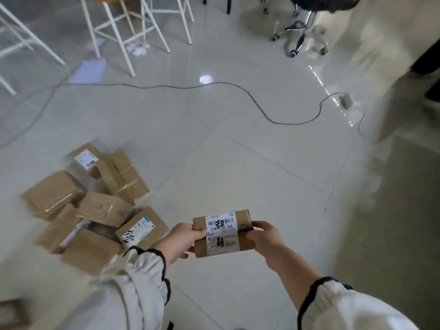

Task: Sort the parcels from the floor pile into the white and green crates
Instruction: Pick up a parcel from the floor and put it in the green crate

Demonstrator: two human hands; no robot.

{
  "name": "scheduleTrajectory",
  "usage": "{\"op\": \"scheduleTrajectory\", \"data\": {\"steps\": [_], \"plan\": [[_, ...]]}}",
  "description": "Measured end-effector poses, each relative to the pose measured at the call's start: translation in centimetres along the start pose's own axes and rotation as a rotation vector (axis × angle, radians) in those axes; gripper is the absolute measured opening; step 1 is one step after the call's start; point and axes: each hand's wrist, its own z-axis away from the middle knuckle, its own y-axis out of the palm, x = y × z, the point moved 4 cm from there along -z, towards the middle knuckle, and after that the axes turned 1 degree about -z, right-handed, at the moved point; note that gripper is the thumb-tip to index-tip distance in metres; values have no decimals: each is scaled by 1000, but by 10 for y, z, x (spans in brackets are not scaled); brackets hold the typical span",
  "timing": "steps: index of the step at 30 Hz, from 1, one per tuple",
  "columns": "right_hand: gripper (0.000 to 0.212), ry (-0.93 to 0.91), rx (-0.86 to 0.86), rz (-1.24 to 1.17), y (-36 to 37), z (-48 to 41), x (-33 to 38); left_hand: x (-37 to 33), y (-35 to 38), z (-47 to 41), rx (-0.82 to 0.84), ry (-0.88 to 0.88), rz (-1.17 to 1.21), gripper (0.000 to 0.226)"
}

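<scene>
I see both hands gripping one labelled parcel (222, 233): left hand (181, 239) and right hand (264, 239) at its ends, pile (95, 206) lower left.

A glossy, pale tiled floor (238, 163) fills the view. A thin dark cable (285, 123) snakes over it from the far left to a small white adapter (345, 100) lying on the right. At the far left stand white metal stool frames (123, 32), with crumpled white scraps (138, 49) on the floor between their legs. At the far right is the chromed, wheeled base of an office chair (300, 36). A round spot of reflected light (205, 79) shines just beyond the cable.
</scene>
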Motion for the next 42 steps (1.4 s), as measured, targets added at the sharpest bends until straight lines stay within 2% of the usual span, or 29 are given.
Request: {"op": "scheduleTrajectory", "data": {"steps": [5, 9, 15, 22, 26, 31, 36, 40, 42], "plan": [[43, -31, 8, -16, -53, 136, 67, -57, -22, 140, -39, 21, 52, 16], [43, -69, 28, -40, -82, 211, 117, -109, -40, 230, -53, 123, 87, 16], [36, -205, -10, -73, -103, 287, 188, -175, -71, 311, -116, 260, 88, 7], [34, -249, -108, -132, -121, 338, 208, -204, -75, 351, -22, 352, 6, 6], [33, -251, -202, -219, -135, 375, 197, -220, -67, 372, 54, 420, -89, 7], [31, -281, -401, -381, -171, 427, 161, -241, -32, 399, 180, 542, -239, 12], [32, -278, -594, -569, -217, 490, 83, -239, 52, 438, 372, 631, -452, 11], [26, -199, -761, -711, -247, 550, -1, -217, 137, 479, 547, 684, -590, 19], [32, -159, -866, -787, -261, 585, -46, -198, 182, 508, 627, 721, -663, 21]]}}
